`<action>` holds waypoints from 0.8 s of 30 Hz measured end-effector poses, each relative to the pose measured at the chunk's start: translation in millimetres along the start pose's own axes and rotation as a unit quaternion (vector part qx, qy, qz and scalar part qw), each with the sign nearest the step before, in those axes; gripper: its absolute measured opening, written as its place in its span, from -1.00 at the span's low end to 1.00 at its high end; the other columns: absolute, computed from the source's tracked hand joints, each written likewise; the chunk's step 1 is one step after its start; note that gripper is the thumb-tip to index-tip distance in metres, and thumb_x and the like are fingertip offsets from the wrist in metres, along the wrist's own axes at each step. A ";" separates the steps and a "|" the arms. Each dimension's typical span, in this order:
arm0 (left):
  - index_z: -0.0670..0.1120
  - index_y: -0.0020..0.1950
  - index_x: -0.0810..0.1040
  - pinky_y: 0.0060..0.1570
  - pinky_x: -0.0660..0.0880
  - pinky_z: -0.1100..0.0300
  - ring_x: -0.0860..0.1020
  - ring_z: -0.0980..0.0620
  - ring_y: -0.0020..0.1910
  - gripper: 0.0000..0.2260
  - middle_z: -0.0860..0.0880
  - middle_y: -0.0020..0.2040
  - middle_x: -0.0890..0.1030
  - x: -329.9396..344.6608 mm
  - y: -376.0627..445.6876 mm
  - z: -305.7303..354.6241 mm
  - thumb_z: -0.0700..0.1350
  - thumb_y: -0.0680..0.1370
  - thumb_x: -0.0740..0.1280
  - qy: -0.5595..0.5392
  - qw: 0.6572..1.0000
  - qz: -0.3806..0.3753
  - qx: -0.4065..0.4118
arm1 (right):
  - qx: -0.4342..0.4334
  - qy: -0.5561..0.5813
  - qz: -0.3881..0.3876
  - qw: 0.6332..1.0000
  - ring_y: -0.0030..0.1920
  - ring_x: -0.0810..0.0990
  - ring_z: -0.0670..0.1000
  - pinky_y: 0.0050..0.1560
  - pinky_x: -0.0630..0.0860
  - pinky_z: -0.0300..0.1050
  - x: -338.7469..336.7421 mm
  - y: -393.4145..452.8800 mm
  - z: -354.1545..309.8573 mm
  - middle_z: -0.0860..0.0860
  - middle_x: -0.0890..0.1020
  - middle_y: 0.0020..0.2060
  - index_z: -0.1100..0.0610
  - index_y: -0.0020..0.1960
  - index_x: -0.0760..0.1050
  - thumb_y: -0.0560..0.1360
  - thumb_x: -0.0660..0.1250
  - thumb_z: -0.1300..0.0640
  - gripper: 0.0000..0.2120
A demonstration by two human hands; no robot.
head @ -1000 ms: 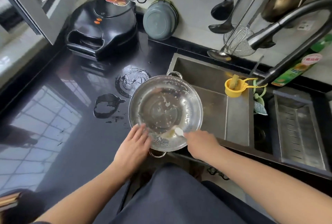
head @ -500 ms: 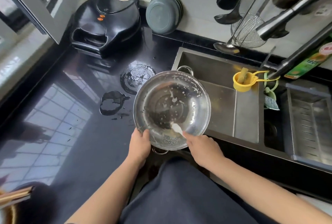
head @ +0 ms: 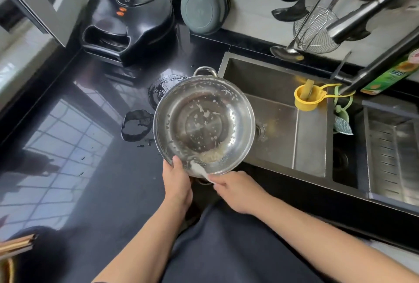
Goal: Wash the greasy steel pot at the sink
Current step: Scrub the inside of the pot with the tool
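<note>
nearest the camera, two bare forearms reach forward over dark clothing. the left hand has its grip clamped on the near rim of the steel pot, thumb hooked over the edge onto the inside wall. the right hand has its grip pinched together on the handle of a white brush, whose bristled end lies inside the pot against the near wall, in a patch of pale, grainy residue.

the pot is tilted toward the person, with its left part above the black table and its right part above the left edge of the sink; whether its underside rests on anything cannot be told. white flecks and smears dot the inside of the pot, and a loop handle shows at its far rim.

just left of the pot, two wet patches lie on the table. in the sink basin a drain shows beside the pot's right edge, and a yellow cup hangs on the far right of that basin. a second basin holds a drain rack.

further back, a black electric griddle stands in the table's corner, with a grey bowl leaning against the wall beside it. ladles and a wire strainer hang on the wall above the sink, the faucet crosses in front of them, and a green bottle stands at the right.
</note>
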State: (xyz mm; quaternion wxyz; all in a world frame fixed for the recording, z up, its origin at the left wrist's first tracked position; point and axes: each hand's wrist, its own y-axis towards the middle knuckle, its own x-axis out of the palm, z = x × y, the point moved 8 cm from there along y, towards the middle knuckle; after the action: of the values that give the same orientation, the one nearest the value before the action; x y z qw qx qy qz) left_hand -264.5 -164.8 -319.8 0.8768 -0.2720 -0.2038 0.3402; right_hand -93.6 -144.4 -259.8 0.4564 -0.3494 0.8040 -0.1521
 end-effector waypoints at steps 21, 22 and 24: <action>0.00 0.43 0.53 0.19 0.57 -0.30 0.67 -0.13 0.23 -0.38 -0.10 0.30 0.68 13.4 -8.9 -11.4 0.36 0.67 -0.04 -0.068 0.973 -0.140 -0.168 | -0.047 -0.044 -0.061 0.996 0.32 0.51 0.11 0.31 0.45 0.01 -8.9 49.7 -57.1 0.05 0.53 0.37 -0.22 0.49 0.38 0.67 0.17 -0.01 -0.60; 0.02 0.45 0.51 0.18 0.57 -0.34 0.65 -0.15 0.27 -0.39 -0.09 0.32 0.67 11.0 -8.7 -12.4 0.37 0.67 -0.03 -0.069 0.972 -0.142 -0.173 | -0.044 -0.036 -0.043 0.997 0.30 0.51 0.12 0.28 0.47 0.01 -8.2 58.4 -65.4 0.06 0.54 0.35 -0.22 0.49 0.37 0.67 0.16 0.00 -0.60; 0.10 0.49 0.47 0.06 0.59 -0.40 0.61 -0.17 0.33 -0.53 -0.06 0.37 0.63 6.8 -7.0 -12.3 0.28 0.71 0.04 -0.049 0.976 -0.143 -0.158 | -0.036 -0.025 -0.021 0.999 0.30 0.51 0.13 0.26 0.47 0.00 -6.4 70.1 -72.9 0.08 0.54 0.33 -0.22 0.49 0.37 0.67 0.15 0.00 -0.60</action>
State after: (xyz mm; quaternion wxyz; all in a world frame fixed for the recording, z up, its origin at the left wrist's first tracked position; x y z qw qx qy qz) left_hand -249.8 -168.5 -323.8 0.8512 -0.3579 -0.3350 0.1874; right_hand -182.4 -95.6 -256.1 0.4605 -0.3863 0.7897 -0.1232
